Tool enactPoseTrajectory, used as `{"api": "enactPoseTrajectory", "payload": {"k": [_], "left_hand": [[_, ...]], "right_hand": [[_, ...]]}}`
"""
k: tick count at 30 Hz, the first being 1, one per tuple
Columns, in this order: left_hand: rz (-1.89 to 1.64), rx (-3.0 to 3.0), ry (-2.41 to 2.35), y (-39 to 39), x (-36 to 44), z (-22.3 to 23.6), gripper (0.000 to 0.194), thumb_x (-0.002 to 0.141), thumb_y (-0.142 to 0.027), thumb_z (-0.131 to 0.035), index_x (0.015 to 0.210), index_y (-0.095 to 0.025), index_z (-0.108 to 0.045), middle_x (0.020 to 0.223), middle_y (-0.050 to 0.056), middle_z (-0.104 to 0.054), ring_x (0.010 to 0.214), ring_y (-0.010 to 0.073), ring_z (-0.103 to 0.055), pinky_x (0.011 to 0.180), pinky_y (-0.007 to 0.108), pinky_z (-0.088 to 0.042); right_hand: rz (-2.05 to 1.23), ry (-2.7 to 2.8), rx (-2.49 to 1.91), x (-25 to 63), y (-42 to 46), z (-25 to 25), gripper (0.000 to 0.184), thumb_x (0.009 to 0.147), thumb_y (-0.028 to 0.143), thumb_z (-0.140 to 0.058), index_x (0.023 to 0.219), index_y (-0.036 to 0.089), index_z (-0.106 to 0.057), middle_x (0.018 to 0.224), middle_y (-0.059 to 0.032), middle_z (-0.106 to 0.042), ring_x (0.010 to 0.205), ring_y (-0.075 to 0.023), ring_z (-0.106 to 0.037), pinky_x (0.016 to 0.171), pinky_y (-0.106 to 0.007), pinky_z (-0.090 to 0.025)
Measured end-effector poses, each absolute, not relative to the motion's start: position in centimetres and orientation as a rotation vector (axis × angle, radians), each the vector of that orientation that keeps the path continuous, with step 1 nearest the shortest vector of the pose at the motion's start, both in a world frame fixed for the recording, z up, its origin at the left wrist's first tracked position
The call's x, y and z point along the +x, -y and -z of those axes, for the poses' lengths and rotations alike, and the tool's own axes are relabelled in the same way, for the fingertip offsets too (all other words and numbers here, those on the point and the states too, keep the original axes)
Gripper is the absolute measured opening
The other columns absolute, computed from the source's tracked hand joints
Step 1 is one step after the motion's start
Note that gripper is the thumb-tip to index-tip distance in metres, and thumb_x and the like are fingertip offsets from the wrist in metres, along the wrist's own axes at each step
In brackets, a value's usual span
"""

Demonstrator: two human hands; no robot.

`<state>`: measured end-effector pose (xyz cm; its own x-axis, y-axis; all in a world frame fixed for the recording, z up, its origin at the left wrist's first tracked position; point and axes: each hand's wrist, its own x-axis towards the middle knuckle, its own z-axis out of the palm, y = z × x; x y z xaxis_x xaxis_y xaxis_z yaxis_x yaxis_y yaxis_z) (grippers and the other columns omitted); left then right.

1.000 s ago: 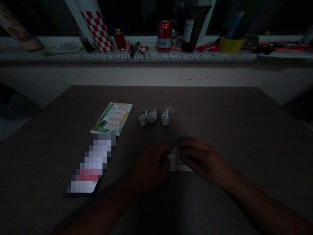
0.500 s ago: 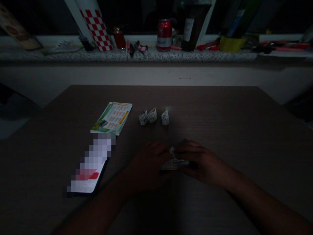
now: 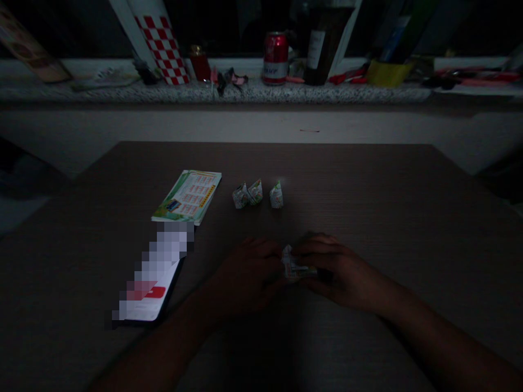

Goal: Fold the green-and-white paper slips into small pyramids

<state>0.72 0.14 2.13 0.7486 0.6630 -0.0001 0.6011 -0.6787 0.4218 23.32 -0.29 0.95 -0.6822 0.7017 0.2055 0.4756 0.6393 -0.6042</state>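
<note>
The scene is very dim. My left hand (image 3: pixel 249 275) and my right hand (image 3: pixel 335 269) meet over the near middle of a dark wooden table (image 3: pixel 368 201), both pinching a small printed paper piece (image 3: pixel 295 265) folded tightly between the fingertips. Beyond my hands three small folded paper shapes (image 3: pixel 257 195) stand in a row. To their left lies a thin stack of printed paper sheets (image 3: pixel 188 197).
A phone with a lit screen (image 3: pixel 153 280) lies at the left. A stone windowsill (image 3: pixel 229 93) behind the table holds a red can (image 3: pixel 275 58), a dark bottle (image 3: pixel 321 43), a red-and-white checked tube (image 3: pixel 161 41) and assorted small clutter.
The flat paper seen a second ago has been folded smaller between my fingers. Both hands shifted slightly away from me and closed in on it.
</note>
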Motion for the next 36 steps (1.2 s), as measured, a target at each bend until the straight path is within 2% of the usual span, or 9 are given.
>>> {"api": "enactPoseTrajectory", "payload": {"k": [3, 7, 12, 17, 23, 27, 36], "left_hand": [[-0.201, 2.549, -0.971, -0.1, 0.9, -2.3, 0.016, 0.090, -0.023, -0.051, 0.093, -0.019, -0.066, 0.099, 0.005, -0.062, 0.094, 0.0212, -0.055, 0.084, 0.036, -0.042], [-0.258, 2.542, -1.016, -0.2, 1.1, -2.0, 0.016, 0.091, -0.020, -0.049, 0.092, -0.017, -0.065, 0.094, 0.005, -0.063, 0.090, 0.0198, -0.056, 0.081, 0.034, -0.043], [-0.316, 2.548, -1.082, -0.2, 1.2, -1.2, 0.017, 0.092, -0.020, -0.046, 0.089, -0.014, -0.062, 0.088, 0.006, -0.062, 0.084, 0.0191, -0.056, 0.078, 0.032, -0.044], [-0.317, 2.517, -1.087, -0.2, 1.3, -0.9, 0.013, 0.090, -0.023, -0.050, 0.088, -0.015, -0.060, 0.090, 0.006, -0.060, 0.087, 0.0194, -0.055, 0.080, 0.033, -0.044], [-0.370, 2.477, -1.167, 0.0, 1.7, -0.2, 0.008, 0.088, -0.018, -0.051, 0.086, -0.016, -0.058, 0.089, 0.005, -0.058, 0.085, 0.0183, -0.054, 0.076, 0.031, -0.045], [-0.344, 2.472, -1.257, 0.1, 2.1, -0.2, 0.008, 0.086, -0.019, -0.052, 0.081, -0.016, -0.058, 0.085, 0.004, -0.058, 0.081, 0.0185, -0.055, 0.071, 0.030, -0.045], [-0.308, 2.469, -1.350, 0.0, 2.3, -0.3, 0.009, 0.084, -0.022, -0.056, 0.076, -0.017, -0.058, 0.082, 0.005, -0.061, 0.080, 0.0205, -0.058, 0.071, 0.032, -0.045]], "right_hand": [[-0.714, 2.427, -0.916, 23.3, 0.3, -0.9, 0.026, 0.082, 0.014, -0.066, 0.107, 0.023, -0.067, 0.105, -0.0048, -0.069, 0.100, -0.0206, -0.059, 0.091, -0.040, -0.045], [-0.696, 2.413, -0.913, 23.2, 0.2, -0.4, 0.017, 0.084, 0.012, -0.062, 0.098, 0.021, -0.068, 0.100, -0.0044, -0.070, 0.097, -0.0200, -0.061, 0.089, -0.039, -0.046], [-0.658, 2.381, -0.927, 23.0, -0.1, 0.2, 0.018, 0.085, 0.011, -0.061, 0.099, 0.021, -0.068, 0.095, -0.0038, -0.071, 0.092, -0.0190, -0.062, 0.087, -0.038, -0.046], [-0.658, 2.365, -0.927, 22.9, -0.2, 0.5, 0.019, 0.086, 0.012, -0.061, 0.100, 0.021, -0.068, 0.096, -0.0038, -0.072, 0.091, -0.0191, -0.063, 0.085, -0.038, -0.047], [-0.614, 2.343, -0.944, 22.7, -0.2, 0.9, 0.018, 0.084, 0.010, -0.062, 0.096, 0.020, -0.070, 0.094, -0.0049, -0.073, 0.091, -0.0197, -0.064, 0.084, -0.038, -0.048], [-0.593, 2.319, -0.924, 22.6, -0.3, 1.2, 0.017, 0.083, 0.010, -0.062, 0.094, 0.020, -0.070, 0.092, -0.0053, -0.073, 0.089, -0.0196, -0.065, 0.082, -0.038, -0.050], [-0.608, 2.289, -0.952, 22.9, -0.3, 1.6, 0.018, 0.084, 0.011, -0.063, 0.098, 0.020, -0.069, 0.095, -0.0069, -0.072, 0.090, -0.0203, -0.065, 0.082, -0.039, -0.050]]}}
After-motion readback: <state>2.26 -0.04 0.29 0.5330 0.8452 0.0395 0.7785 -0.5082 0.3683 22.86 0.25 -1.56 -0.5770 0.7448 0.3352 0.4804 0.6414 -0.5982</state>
